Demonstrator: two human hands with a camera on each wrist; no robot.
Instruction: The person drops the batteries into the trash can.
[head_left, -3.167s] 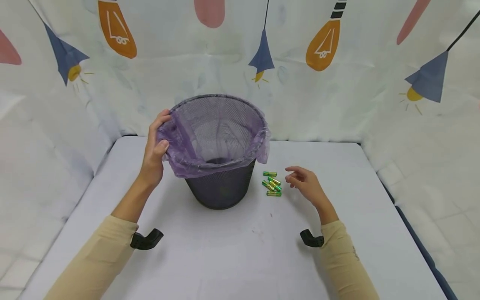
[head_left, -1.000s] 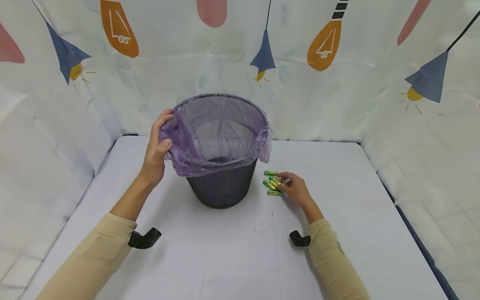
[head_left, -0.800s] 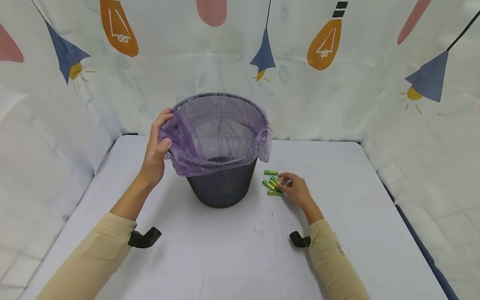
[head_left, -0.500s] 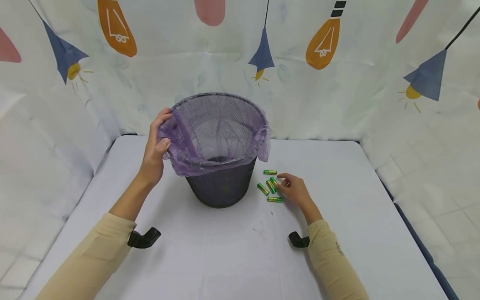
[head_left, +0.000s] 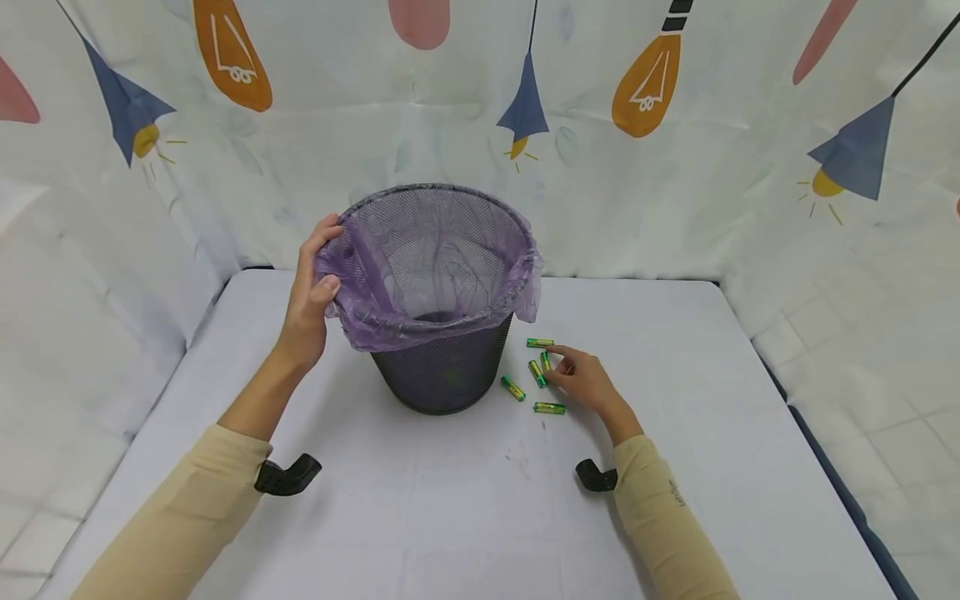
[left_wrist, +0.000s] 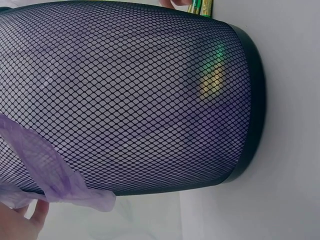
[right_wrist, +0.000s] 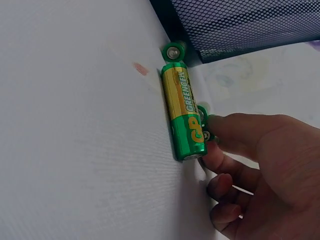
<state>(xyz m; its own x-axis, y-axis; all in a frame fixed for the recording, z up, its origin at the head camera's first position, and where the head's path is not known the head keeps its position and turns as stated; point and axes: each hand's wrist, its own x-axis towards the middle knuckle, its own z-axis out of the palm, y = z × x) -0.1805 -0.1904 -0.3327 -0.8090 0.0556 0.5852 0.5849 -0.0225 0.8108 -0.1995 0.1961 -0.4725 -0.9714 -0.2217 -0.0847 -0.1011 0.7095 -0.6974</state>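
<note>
On the left of a white table (head_left: 420, 517), a person's left hand (head_left: 306, 308) grips the rim of a black mesh bin (head_left: 438, 387), its thumb over the purple liner (head_left: 386, 329) folded outward there. The bin stands upright. Through its mesh, the left wrist view shows a blurred green-and-gold patch (left_wrist: 212, 75); whether that lies inside or beyond the bin, I cannot tell.

Just right of the bin, five green-and-gold batteries lie on the table. One (head_left: 513, 387) is beside the bin's base. Bunched a moment ago, they are now spread out: that one has shifted towards the bin, and the front battery (head_left: 550, 408) towards the person. This probably makes each easier to pick up singly.

Farther right, the right hand (head_left: 588, 383) reaches in, thumb and fingers bent close about an upper battery (head_left: 546, 361), which lies close to the middle battery (head_left: 537, 373). Whether they pinch it or merely touch it, I cannot tell. The back battery (head_left: 540, 342) lies just beyond the fingertips.
</note>
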